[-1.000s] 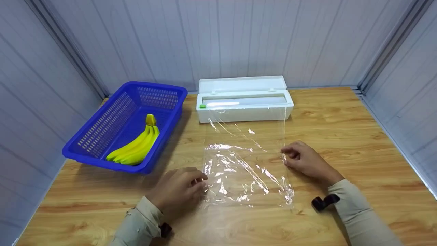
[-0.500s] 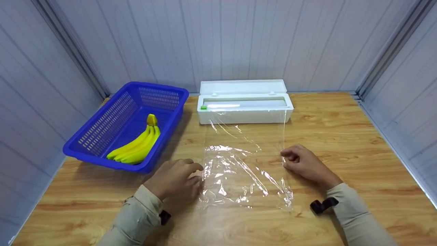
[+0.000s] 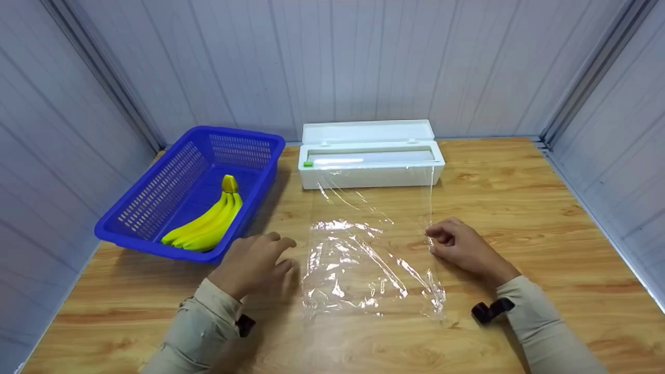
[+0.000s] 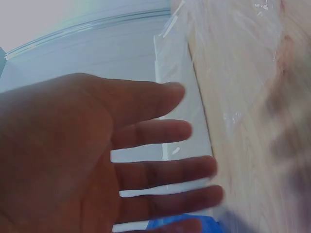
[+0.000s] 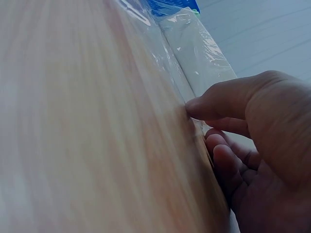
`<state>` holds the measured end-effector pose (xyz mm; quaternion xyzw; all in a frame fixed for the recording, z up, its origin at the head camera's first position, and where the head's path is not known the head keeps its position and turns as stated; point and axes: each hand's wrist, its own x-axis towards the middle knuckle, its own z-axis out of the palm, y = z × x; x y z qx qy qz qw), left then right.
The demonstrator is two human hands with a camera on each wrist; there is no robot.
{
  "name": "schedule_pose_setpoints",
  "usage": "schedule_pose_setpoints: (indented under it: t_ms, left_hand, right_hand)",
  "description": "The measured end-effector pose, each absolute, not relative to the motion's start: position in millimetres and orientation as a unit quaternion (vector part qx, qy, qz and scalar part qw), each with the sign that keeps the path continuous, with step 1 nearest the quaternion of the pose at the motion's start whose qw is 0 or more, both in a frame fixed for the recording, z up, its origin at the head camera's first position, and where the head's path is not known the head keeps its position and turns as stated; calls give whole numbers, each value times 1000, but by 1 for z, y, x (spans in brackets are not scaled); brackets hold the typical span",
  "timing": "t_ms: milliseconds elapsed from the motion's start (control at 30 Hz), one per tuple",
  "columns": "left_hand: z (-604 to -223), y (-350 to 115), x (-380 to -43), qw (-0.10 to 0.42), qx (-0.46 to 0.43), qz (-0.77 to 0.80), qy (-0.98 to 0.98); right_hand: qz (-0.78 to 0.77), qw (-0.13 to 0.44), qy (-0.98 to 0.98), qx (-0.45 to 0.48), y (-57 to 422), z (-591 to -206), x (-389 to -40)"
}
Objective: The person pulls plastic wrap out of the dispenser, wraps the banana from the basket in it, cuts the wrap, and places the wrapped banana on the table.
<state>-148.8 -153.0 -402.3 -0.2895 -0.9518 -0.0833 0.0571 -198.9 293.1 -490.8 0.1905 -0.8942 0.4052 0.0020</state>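
A sheet of clear plastic wrap (image 3: 363, 259), creased and shiny, lies over the table. It runs back to a white wrap dispenser box (image 3: 371, 176) whose lid stands raised. My left hand (image 3: 254, 265) hovers left of the sheet, apart from it, near the basket. In the left wrist view, the fingers (image 4: 167, 172) are straight, spread and hold nothing. My right hand (image 3: 465, 248) rests at the sheet's right edge, fingers loosely bent. The right wrist view has its thumb (image 5: 218, 99) touching the film's edge, with a gap to the fingertips.
A blue plastic basket (image 3: 171, 156) stands at the left, holding a bunch of bananas (image 3: 208, 223). A green slider (image 3: 308, 164) sits at the dispenser's left end. Panel walls (image 3: 363, 62) enclose the wooden table (image 3: 519, 208) at the back and sides.
My left hand has drawn away from the sheet's left edge, moving left toward the basket, and its fingers have spread. My right hand stays at the right edge.
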Motion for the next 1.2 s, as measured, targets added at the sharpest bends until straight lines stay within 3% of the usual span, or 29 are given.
schedule_pose_setpoints:
  t_ms: [167,300,700,1200]
  left_hand:
    - [-402,-157,-153,135,-308,-109,-935]
    - [-401,-160,-157,158,-314,-114,-929]
    - [-383,-176,-164,172,-294,-119,-933]
    - [-379,-209,-168,182,-176,-165,-953]
  right_hand:
    - [401,1,-897,188,293,-489,-199]
    - [400,-1,-897,186,292,-489,-199]
    - [403,6,-896,188,293,-491,-199]
    - [416,-12,-890,184,292,-489,-198]
